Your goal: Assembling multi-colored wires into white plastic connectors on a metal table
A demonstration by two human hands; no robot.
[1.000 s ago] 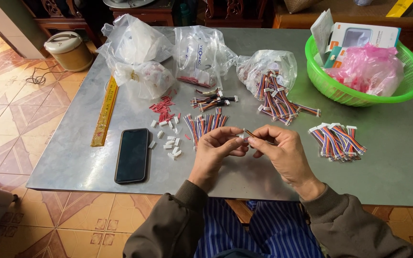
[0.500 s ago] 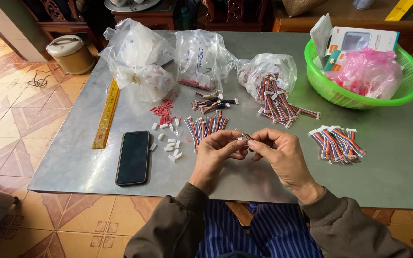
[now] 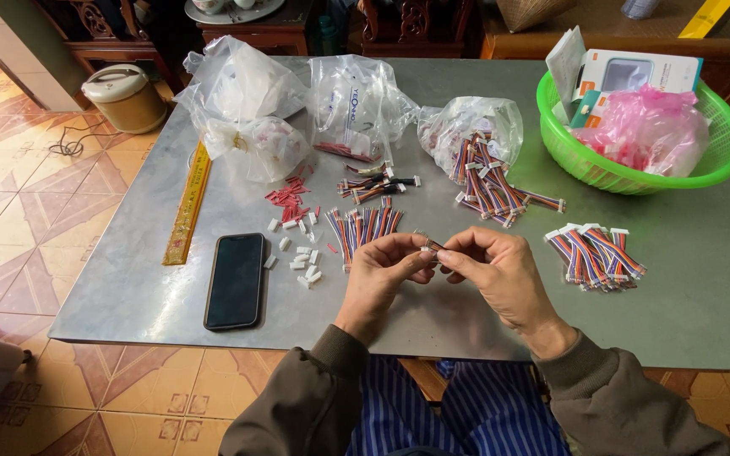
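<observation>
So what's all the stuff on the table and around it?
wire bundles: several piles, striped orange, blue and white, table middle and right
small connector: one, pinched between both hands
white plugs: a scatter, beside the phone
red bits: a small heap, by the bags
phone: one, black, front left
ruler: one, yellow, left edge
plastic bags: three, clear, back of table
basket: one, green, back right, holding a pink bag and boxes
pot: one, cream, on the floor
left hand: fingers on the connector
right hand: fingers on the connector
</observation>
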